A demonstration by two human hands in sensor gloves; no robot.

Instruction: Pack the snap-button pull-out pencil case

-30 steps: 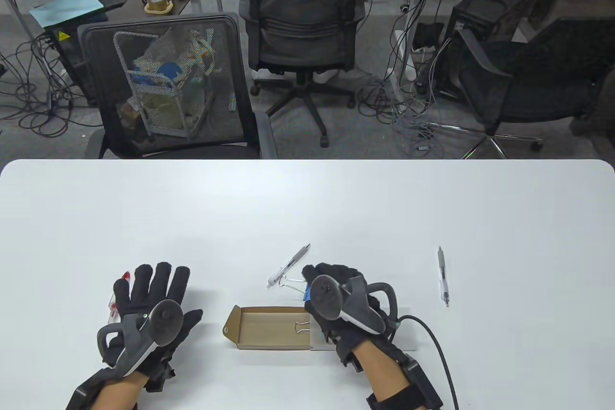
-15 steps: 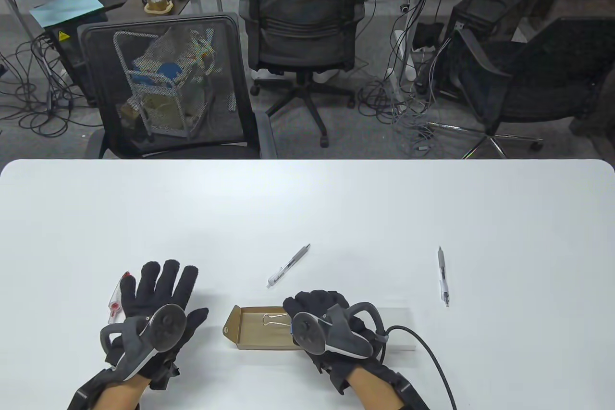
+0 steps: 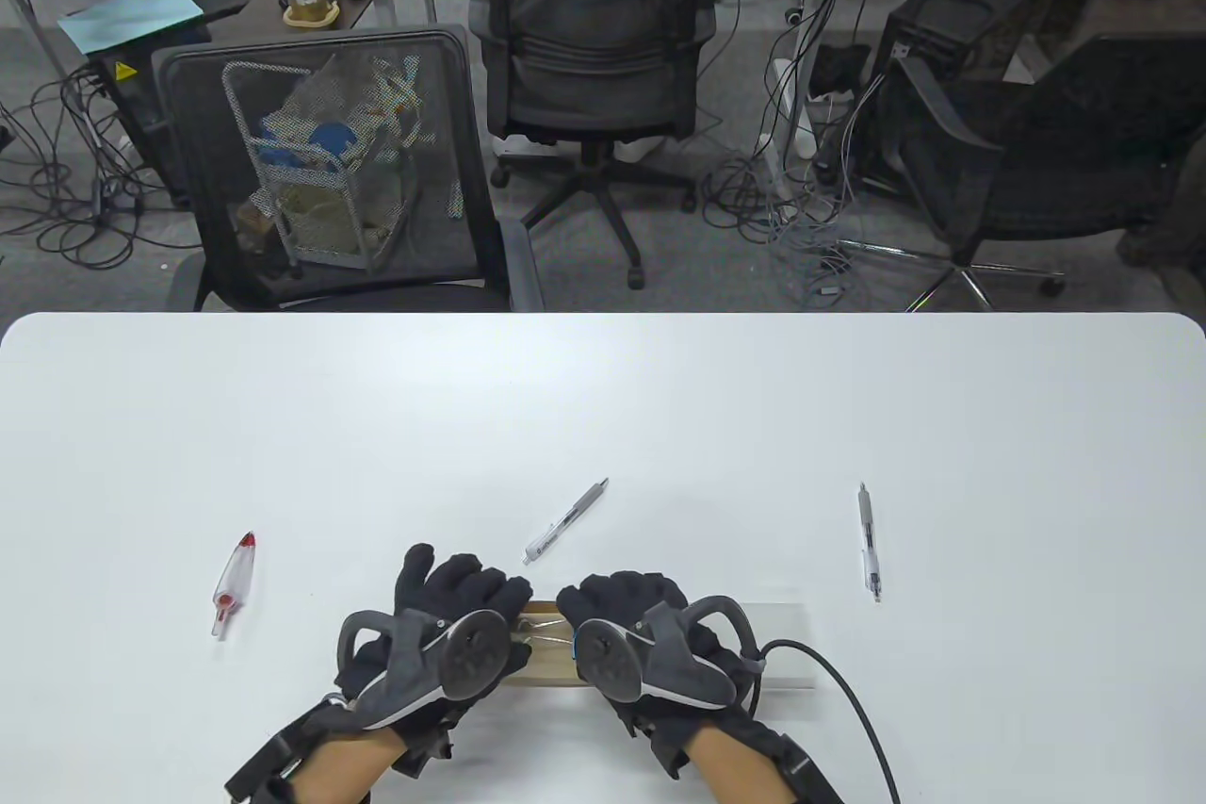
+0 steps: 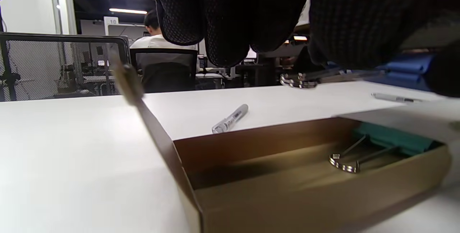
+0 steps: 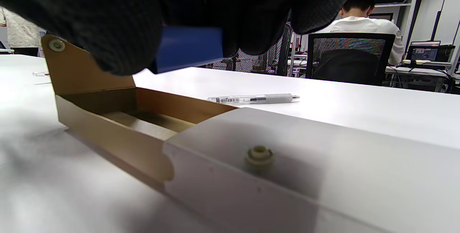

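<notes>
The pencil case lies at the table's front: a brown pull-out tray [image 3: 535, 670] drawn left out of a white sleeve [image 3: 784, 653]. The sleeve carries a snap button [image 5: 259, 156], and the tray's end flap [image 5: 72, 71] stands up. A green binder clip [image 4: 363, 150] lies inside the tray. My right hand [image 3: 612, 592] pinches a blue binder clip [image 5: 188, 48] just above the tray; its wire handles [image 4: 302, 80] point left. My left hand [image 3: 462, 578] hovers over the tray's left end with fingers spread, holding nothing.
A grey pen [image 3: 565, 523] lies just behind the tray. Another pen [image 3: 869, 540] lies to the right. A clear item with a red cap [image 3: 234, 582] lies at the left. A cable [image 3: 848, 700] trails from my right wrist.
My right hand lifted the blue clip from beside the grey pen and brought it over the tray. My left hand moved right from the red-capped item to the tray's left end.
</notes>
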